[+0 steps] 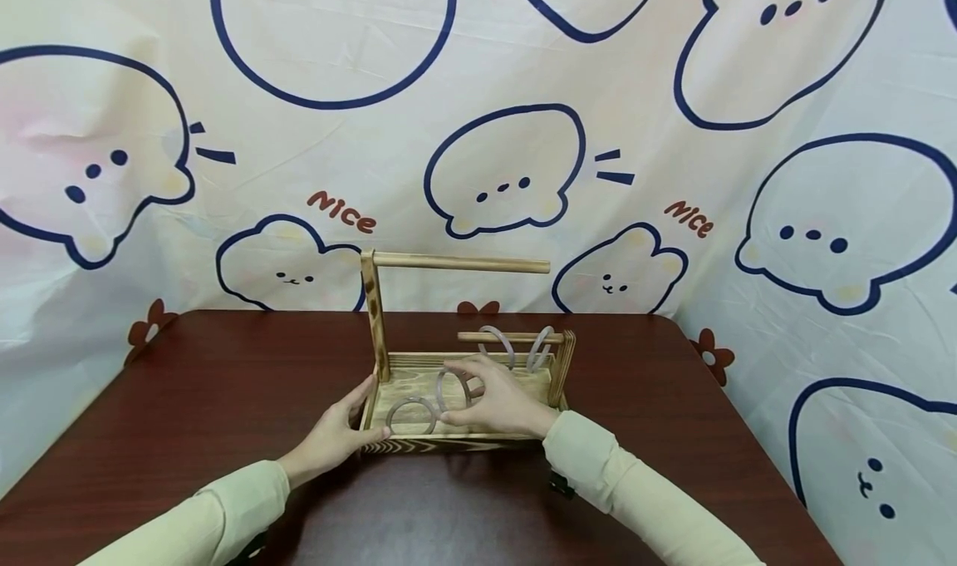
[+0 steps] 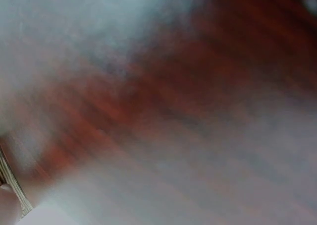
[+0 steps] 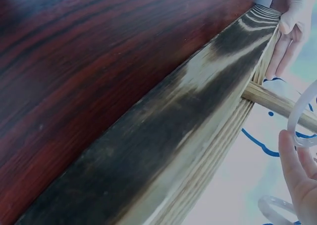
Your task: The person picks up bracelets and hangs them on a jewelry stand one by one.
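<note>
A wooden bangle stand (image 1: 456,445) with a shallow tray base sits on the table. At its left end my left hand (image 1: 329,437) grips the tray, thumb at the front corner and fingers along the side. My right hand (image 1: 503,400) pinches a pale translucent bangle (image 1: 439,393) between thumb and fingers, upright over the tray. Another bangle (image 1: 410,400) is in the tray just left of it. Two more, a left bangle (image 1: 501,336) and a right bangle (image 1: 533,355), hang on the short rod (image 1: 469,337). The right wrist view shows the pinched bangle (image 3: 293,117) by my fingertips.
A tall post (image 1: 375,317) rises at the stand's left, carrying a long bare rod (image 1: 463,263) toward the right. The short post (image 1: 564,366) stands at the right end. Behind the dark red table (image 1: 247,383) hangs a printed cloth (image 1: 396,150).
</note>
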Tool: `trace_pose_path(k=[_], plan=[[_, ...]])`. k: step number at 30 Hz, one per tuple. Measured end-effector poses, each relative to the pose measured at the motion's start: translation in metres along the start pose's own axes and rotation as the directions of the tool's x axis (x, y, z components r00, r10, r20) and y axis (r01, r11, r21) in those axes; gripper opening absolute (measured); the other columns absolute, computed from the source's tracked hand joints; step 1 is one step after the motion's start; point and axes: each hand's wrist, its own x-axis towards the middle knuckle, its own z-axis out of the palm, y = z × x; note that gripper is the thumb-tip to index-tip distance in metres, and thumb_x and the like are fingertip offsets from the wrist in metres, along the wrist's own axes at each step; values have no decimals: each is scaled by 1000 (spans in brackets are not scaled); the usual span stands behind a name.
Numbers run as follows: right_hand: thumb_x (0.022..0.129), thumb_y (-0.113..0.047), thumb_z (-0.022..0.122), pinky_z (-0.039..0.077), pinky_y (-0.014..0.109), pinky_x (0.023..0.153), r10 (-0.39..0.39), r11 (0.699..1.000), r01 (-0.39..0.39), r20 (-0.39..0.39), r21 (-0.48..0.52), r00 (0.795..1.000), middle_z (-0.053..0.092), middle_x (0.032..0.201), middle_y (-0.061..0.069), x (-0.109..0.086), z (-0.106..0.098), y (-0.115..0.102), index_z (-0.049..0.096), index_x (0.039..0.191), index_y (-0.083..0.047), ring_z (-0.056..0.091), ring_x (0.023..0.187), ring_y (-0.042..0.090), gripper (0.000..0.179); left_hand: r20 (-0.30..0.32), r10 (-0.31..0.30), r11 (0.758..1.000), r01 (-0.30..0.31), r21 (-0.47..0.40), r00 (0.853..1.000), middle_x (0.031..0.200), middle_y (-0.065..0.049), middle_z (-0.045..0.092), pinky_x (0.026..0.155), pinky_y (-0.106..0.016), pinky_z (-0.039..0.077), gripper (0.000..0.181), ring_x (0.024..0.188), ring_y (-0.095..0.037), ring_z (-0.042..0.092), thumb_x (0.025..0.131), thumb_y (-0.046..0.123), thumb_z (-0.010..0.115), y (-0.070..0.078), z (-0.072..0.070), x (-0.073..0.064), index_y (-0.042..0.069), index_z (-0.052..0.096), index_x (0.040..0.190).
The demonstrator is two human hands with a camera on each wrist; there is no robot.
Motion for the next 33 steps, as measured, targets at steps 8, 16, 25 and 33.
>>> trace_pose_path(k=[8,16,25,33], plan=[[72,-42,75,41,43,97,27,997,-26,-10,74,1000,46,136,1,-9,-7,2,47,134,-26,38,129,23,70,1,-4,1000,4,-7,1000,153,-15,14,104,-56,27,91,133,-41,24,81,28,70,-3,2,1,10,12,148],[72,-37,76,49,43,86,27,980,-18,-45,199,999,52,129,4,-18,-10,9,47,135,-18,54,111,19,72,2,13,1000,-13,0,1000,152,-17,15,103,-55,28,90,133,-42,25,81,29,70,1,1,0,9,13,148],[73,-21,77,51,36,84,-3,928,43,-106,371,994,51,131,3,-22,-16,11,48,132,-18,56,111,30,66,-5,20,1000,-20,20,1000,151,-18,17,103,-54,29,90,132,-42,28,81,28,70,1,1,1,6,14,148],[75,-17,76,49,40,89,-16,900,85,-162,428,987,51,131,11,-28,-25,12,48,133,-14,57,111,28,64,-5,10,1000,-10,9,1000,152,-18,16,103,-54,29,90,132,-43,26,81,28,70,2,1,0,8,13,148]])
